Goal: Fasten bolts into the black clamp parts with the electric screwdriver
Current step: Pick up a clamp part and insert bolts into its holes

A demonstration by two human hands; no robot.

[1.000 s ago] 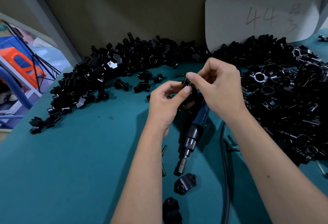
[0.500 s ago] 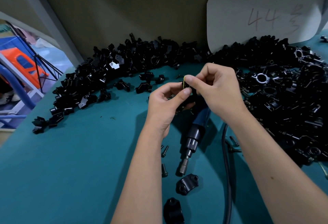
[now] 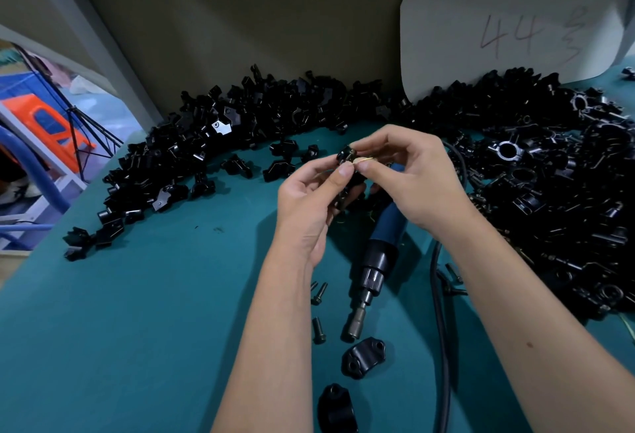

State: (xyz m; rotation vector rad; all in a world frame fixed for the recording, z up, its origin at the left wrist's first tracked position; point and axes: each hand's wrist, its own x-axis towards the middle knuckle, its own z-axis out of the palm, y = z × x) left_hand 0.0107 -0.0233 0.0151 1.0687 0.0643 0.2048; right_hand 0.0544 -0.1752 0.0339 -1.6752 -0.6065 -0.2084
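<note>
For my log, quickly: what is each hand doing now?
Left hand: grips a black clamp part.
Right hand: pinches something small at that part; cannot tell what.

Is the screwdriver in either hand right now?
No. The screwdriver lies on the table below the hands, while the left hand and right hand both pinch a clamp part.
</note>
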